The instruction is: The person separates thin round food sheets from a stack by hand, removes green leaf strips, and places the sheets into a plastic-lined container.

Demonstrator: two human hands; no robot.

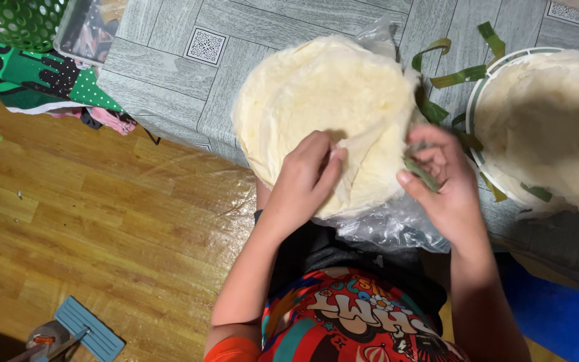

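A stack of pale round thin wrappers [316, 100] lies on clear plastic [397, 231] on the floor mat. My left hand [306, 181] pinches the edge of the top sheet near the stack's front, lifting a fold. My right hand [440, 181] is at the stack's right edge, its fingers closed around a green leaf strip [420, 173]. More green leaf strips [460, 75] lie between this stack and a white basket [477, 100] at the right, which holds another pile of pale wrappers [551, 121].
A grey patterned mat [169, 74] covers the upper floor; wooden flooring [102, 221] lies at the left. A green mesh basket [15, 20] and green cloth [41, 77] sit top left. A blue object [557, 315] is bottom right, a light blue tool [88, 328] bottom left.
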